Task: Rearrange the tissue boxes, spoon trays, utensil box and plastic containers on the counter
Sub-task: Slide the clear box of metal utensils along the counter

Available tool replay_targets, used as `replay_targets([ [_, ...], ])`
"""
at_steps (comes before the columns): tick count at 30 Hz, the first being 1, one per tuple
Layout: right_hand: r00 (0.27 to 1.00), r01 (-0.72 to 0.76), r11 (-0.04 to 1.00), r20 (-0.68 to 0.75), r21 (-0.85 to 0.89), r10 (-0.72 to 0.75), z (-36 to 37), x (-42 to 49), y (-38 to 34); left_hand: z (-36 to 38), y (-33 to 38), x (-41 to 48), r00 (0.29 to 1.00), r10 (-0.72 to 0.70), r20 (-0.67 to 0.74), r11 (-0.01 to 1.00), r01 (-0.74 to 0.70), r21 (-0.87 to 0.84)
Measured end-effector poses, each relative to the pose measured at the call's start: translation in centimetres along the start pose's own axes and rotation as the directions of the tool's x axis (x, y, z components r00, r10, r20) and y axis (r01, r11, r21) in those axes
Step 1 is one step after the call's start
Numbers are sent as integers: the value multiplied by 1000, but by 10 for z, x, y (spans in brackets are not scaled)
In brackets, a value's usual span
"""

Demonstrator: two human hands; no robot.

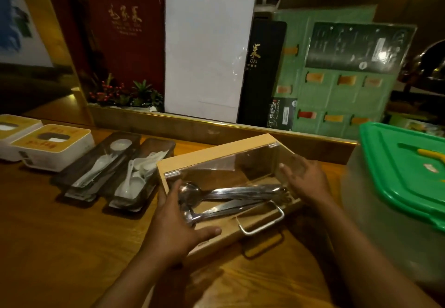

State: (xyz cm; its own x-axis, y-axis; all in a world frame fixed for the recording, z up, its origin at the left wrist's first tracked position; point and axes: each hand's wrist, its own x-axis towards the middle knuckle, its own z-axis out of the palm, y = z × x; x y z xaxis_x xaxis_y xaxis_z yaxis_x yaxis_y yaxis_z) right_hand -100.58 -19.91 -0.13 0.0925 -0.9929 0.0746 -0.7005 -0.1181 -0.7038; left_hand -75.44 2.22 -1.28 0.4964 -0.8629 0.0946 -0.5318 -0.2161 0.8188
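Observation:
A pale wooden utensil box [212,153] with a clear lid and a metal handle sits at the counter's middle, holding steel spoons. My left hand [178,223] grips its near left corner, thumb along the front edge. My right hand [305,177] presses against its right end. Two dark spoon trays [96,163] [142,175] with white spoons lie to the left of the box. Two white tissue boxes [51,147] [14,129] with yellow tops stand at the far left. A plastic container with a green lid [407,170] is at the right.
Menus and a white laminated sheet [204,52] lean upright behind a low ledge along the back of the wooden counter [60,247]. A small plant decoration [125,93] stands behind the ledge at left. The green-lidded container stands close to my right forearm.

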Motion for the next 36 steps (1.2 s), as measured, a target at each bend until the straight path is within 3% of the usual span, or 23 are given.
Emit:
replay_targets([
  [8,985,68,998,156,14,-69,-25,-46,-7,-29,-21,38,997,78,-2,997,-78,-22],
  [19,988,-62,997,-142,42,67,22,-85,-15,-49,-30,93,959,202,197,971,-170,-170],
  [25,978,-64,997,-195,38,70,29,-95,-17,-48,-42,107,941,232,248,963,-186,-196],
  [33,990,-63,998,-125,-18,60,15,-101,-13,-47,-51,107,953,217,210,976,-215,-30],
  [36,983,-48,993,-179,-108,28,-7,-115,-12,-47,-34,98,970,217,111,970,-227,87],
])
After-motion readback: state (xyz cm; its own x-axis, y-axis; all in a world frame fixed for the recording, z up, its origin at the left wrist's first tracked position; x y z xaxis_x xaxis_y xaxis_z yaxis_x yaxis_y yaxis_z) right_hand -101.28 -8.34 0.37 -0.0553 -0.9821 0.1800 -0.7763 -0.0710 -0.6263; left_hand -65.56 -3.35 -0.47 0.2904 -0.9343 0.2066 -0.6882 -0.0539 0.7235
